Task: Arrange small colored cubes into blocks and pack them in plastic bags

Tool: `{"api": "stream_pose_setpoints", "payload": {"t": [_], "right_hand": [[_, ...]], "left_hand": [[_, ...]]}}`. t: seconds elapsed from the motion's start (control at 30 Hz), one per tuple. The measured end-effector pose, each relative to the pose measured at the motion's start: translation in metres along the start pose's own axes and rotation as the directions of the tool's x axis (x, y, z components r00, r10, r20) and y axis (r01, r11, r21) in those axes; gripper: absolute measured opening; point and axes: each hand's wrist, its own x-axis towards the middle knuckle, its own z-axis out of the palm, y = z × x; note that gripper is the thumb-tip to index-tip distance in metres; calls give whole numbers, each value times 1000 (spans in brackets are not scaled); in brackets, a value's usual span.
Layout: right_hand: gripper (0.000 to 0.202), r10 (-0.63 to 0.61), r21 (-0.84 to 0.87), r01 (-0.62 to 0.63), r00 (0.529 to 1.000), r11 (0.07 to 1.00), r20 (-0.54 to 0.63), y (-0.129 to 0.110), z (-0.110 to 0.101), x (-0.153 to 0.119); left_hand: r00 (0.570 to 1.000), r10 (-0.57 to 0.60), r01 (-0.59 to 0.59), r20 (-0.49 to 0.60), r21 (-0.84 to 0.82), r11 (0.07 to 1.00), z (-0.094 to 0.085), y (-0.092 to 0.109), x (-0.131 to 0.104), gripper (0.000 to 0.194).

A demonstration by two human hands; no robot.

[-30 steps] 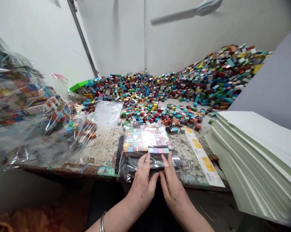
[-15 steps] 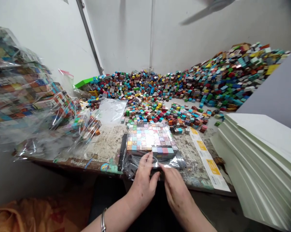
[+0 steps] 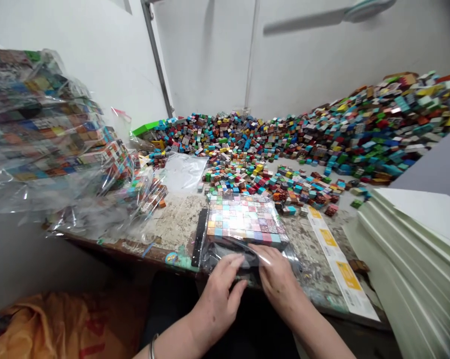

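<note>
A clear plastic bag [image 3: 217, 254] lies at the table's front edge, around a flat grid of small coloured blocks [image 3: 243, 217]. Glare washes out part of the grid. A black tray or board [image 3: 200, 237] shows beneath it on the left side. My left hand [image 3: 223, 289] rests at the near end of the bag, fingers bent and thumb apart from them. My right hand [image 3: 279, 274] grips the loose film at the bag's mouth, its fingertips partly behind the shiny plastic. A metal bangle [image 3: 152, 345] circles my left wrist.
Loose coloured blocks [image 3: 225, 132] heap along the wall. Bagged block stacks [image 3: 60, 124] rise at left; an empty plastic bag [image 3: 184, 172] lies beside them. A label strip [image 3: 335, 259] and a tall stack of pale sheets [image 3: 407, 259] are at right. Orange cloth [image 3: 45, 324] lies below.
My left fingers have drawn back from the front row of blocks toward me. My right hand has moved forward onto the bag's film. The view has shifted left.
</note>
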Motion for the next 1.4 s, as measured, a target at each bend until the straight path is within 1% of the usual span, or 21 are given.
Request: {"api": "stream_pose_setpoints", "payload": {"t": [0.13, 0.2, 0.27, 0.33, 0.37, 0.4, 0.47, 0.5, 0.57, 0.6, 0.67, 0.77, 0.8, 0.9, 0.97, 1.0, 1.1, 1.2, 1.3, 1.4], "right_hand": [[38, 22, -5, -22, 999, 1000, -36, 2, -2, 7], [36, 20, -4, -20, 998, 1000, -56, 3, -3, 9], [36, 18, 15, -17, 997, 1000, -81, 0, -3, 9], [35, 15, 45, -11, 996, 999, -91, -7, -3, 6], [33, 10, 65, -5, 997, 998, -73, -13, -3, 5], [31, 1, 85, 3, 999, 996, -43, -18, -2, 5], [29, -15, 112, 12, 1000, 994, 24, -27, 1, 8], [28, -27, 119, 22, 999, 993, 46, -30, 3, 10], [27, -70, 128, 63, 996, 990, 49, -31, 7, 17], [26, -98, 136, 91, 994, 987, 45, -30, 9, 21], [26, -137, 164, 130, 990, 978, 35, -28, 10, 27], [27, -114, 209, 99, 992, 973, 61, -28, 9, 34], [27, -93, 217, 74, 993, 973, 78, -29, 9, 36], [29, -68, 245, 32, 988, 969, 139, -33, 12, 42], [31, -78, 265, 35, 985, 964, 154, -33, 18, 46], [32, -78, 268, 35, 986, 963, 150, -33, 21, 48], [35, -47, 256, 14, 991, 967, 122, -30, 28, 54], [33, -44, 258, 21, 995, 966, 86, -26, 31, 56], [32, -63, 265, 47, 997, 963, 49, -27, 35, 53], [28, -116, 272, 99, 992, 957, 49, -34, 41, 50]], "left_hand": [[1000, 9, -8, 30, -49, 999, -8, 7, -3, 36], [998, 52, -49, 44, -53, 997, -14, 8, -6, 34], [989, 138, -136, 54, -51, 989, -20, 6, -12, 33], [973, 232, -232, 3, 7, 973, -25, 2, -20, 35], [965, 258, -253, -54, 77, 964, -27, 1, -23, 37], [957, 265, -243, -120, 170, 955, -29, -1, -26, 39], [948, 234, -142, -217, 371, 918, -29, -1, -26, 44], [948, 215, -89, -233, 455, 886, -29, 0, -23, 47], [957, 194, -37, -215, 572, 820, -26, 2, -13, 50], [961, 186, -26, -203, 606, 795, -24, 3, -7, 48], [966, 161, 6, -200, 645, 764, -22, 3, 5, 38], [976, 104, 54, -192, 673, 738, -23, -3, 18, 15], [977, 108, 48, -184, 680, 732, -24, -6, 20, 14], [967, 201, -46, -156, 671, 740, -29, -14, 22, 21], [953, 265, -115, -149, 630, 768, -32, -18, 21, 23], [948, 278, -133, -153, 603, 787, -33, -20, 20, 23], [945, 280, -153, -169, 528, 835, -36, -22, 18, 24], [937, 309, -194, -164, 494, 848, -37, -21, 17, 23], [933, 318, -200, -167, 494, 846, -37, -19, 17, 23], [921, 334, -198, -202, 495, 846, -34, -17, 16, 21]]}}
